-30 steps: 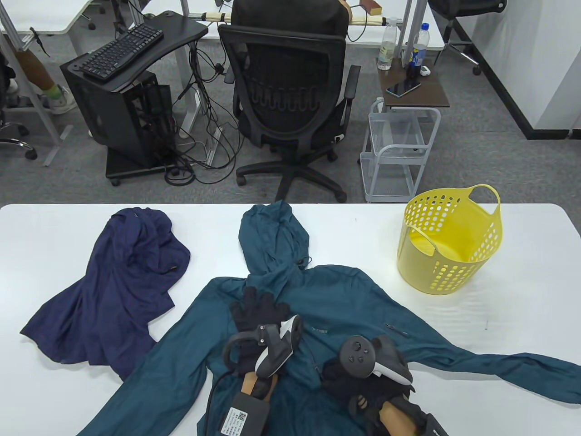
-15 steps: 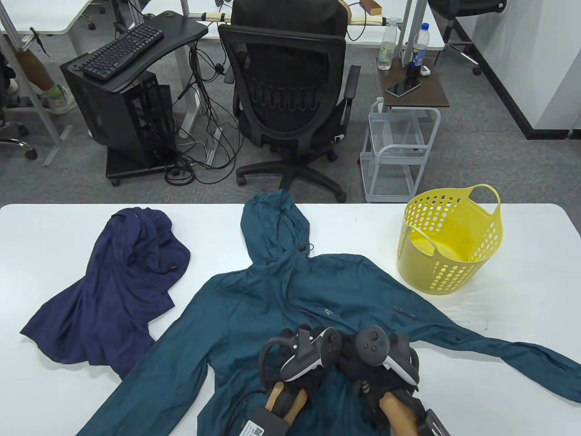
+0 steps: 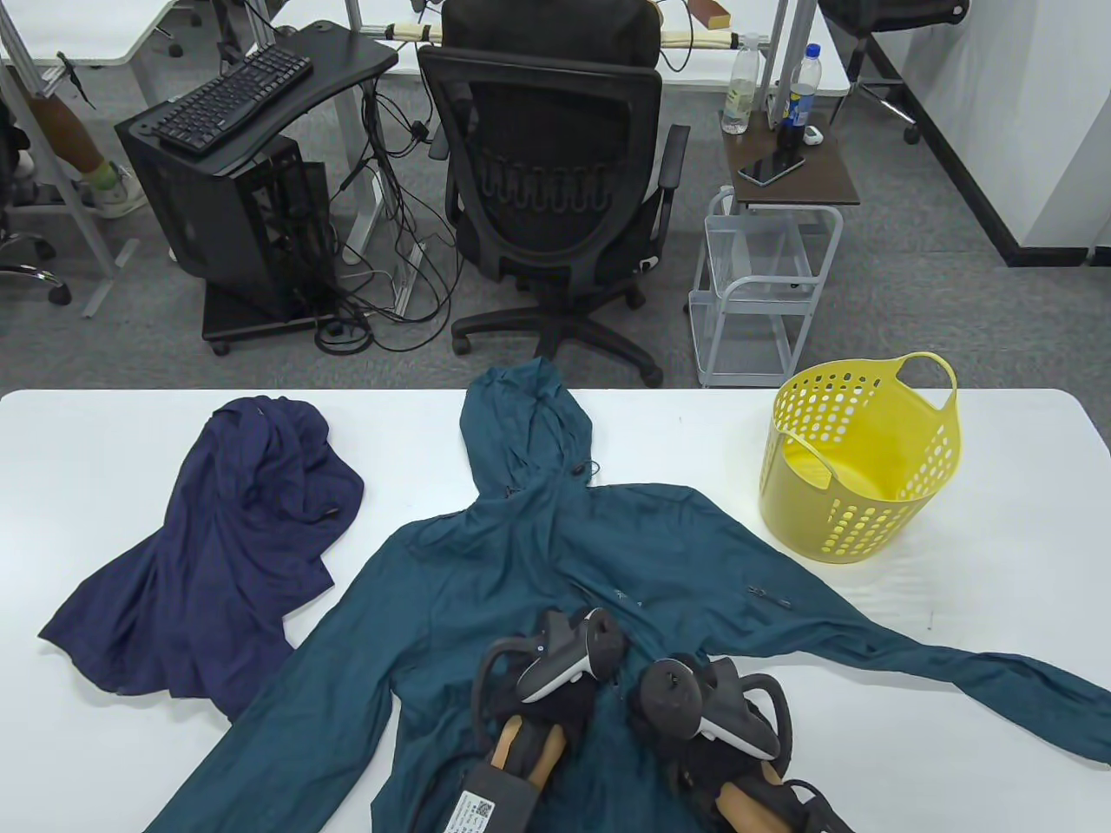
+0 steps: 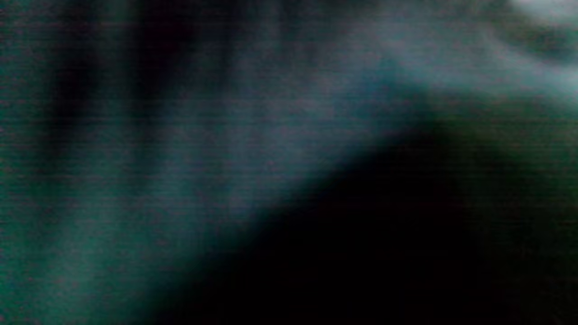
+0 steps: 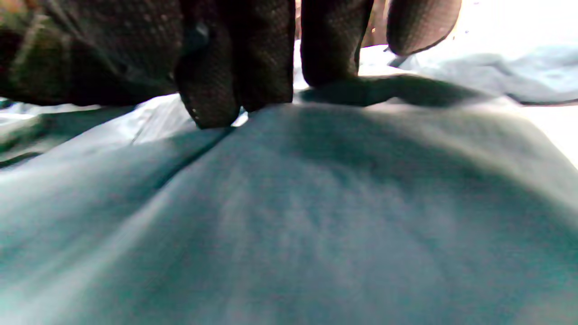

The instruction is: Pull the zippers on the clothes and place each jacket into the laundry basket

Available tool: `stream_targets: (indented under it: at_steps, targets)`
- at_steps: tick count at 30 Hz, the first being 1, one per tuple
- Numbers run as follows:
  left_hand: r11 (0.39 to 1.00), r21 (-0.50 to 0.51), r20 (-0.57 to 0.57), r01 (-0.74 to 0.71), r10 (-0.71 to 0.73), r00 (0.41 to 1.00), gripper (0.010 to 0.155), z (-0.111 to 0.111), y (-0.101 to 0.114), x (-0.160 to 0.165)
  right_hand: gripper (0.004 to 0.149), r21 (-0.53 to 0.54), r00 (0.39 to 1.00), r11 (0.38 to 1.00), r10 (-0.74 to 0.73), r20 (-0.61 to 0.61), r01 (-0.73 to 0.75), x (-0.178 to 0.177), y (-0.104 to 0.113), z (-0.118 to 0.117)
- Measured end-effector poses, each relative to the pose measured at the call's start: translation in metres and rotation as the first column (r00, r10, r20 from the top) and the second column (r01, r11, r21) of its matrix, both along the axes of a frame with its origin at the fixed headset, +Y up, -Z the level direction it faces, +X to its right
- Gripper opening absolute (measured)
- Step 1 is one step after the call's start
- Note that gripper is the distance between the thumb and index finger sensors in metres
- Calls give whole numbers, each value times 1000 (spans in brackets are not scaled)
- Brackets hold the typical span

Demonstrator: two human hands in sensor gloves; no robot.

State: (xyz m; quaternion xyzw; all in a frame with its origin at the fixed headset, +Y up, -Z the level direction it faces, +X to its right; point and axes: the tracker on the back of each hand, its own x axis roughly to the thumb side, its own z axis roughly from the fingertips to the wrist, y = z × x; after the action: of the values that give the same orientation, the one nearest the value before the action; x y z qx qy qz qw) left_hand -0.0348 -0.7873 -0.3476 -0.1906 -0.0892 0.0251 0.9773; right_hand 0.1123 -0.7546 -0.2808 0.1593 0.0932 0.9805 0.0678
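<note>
A teal hooded jacket (image 3: 538,555) lies spread face up across the middle of the table, hood away from me and sleeves out to both sides. My left hand (image 3: 562,694) and right hand (image 3: 673,720) sit close together on its lower front, either side of the centre zipper line. In the right wrist view my gloved fingertips (image 5: 266,90) come down onto the teal fabric (image 5: 316,203) beside a seam. The trackers hide my left fingers, and the left wrist view is a dark blur. A navy jacket (image 3: 226,538) lies crumpled at the left. The yellow laundry basket (image 3: 859,460) stands at the right and looks empty.
Bare white table (image 3: 955,599) shows around the basket and along the left edge. Beyond the far edge stand a black office chair (image 3: 555,182), a wire cart (image 3: 755,286) and a computer stand (image 3: 243,200).
My left hand has left the jacket's chest and drawn back beside the right hand. Both hands have slid nearer to me on the lower front. The jacket has flattened and shifted slightly away.
</note>
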Motion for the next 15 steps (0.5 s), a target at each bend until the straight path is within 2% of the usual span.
stream_targets:
  at_steps: [5, 8, 12, 15]
  targets:
    - [1000, -23, -10, -4, 4, 1000, 54, -6, -2, -4, 47, 51, 985, 996, 78, -155, -71, -6, -5, 23]
    - [999, -48, -28, 6, -7, 1000, 55, -10, -4, -5, 47, -54, 978, 997, 34, -206, -46, -13, -5, 31]
    - [1000, -4, -18, 12, -12, 1000, 55, -4, 0, -6, 47, -98, 984, 995, 15, -176, -33, -12, -7, 32]
    - [995, 99, -7, 25, -24, 1000, 55, 3, 12, -5, 46, -134, 994, 990, -58, -94, 45, -3, -11, 26]
